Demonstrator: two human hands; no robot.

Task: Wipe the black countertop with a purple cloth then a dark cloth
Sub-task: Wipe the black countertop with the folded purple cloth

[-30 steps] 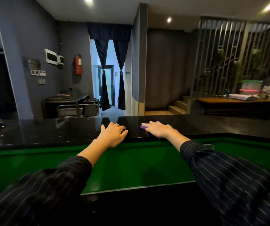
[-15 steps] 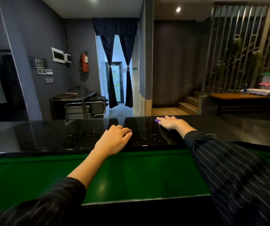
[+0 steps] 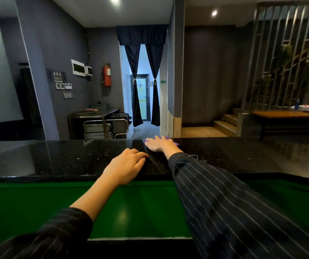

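While your right hand (image 3: 159,144) is pressing flat, fingers straight and spread, on the small purple cloth (image 3: 165,137) at the far edge of the glossy, speckled black stone countertop (image 3: 56,157), your left hand (image 3: 129,165) is resting near the countertop's near edge, fingers loosely bent and holding nothing. The cloth is lying directly under the right palm, with only purple fringes showing, so the right hand is the nearer one. The countertop is running left to right, likely calling for sideways strokes. No dark cloth is showing.
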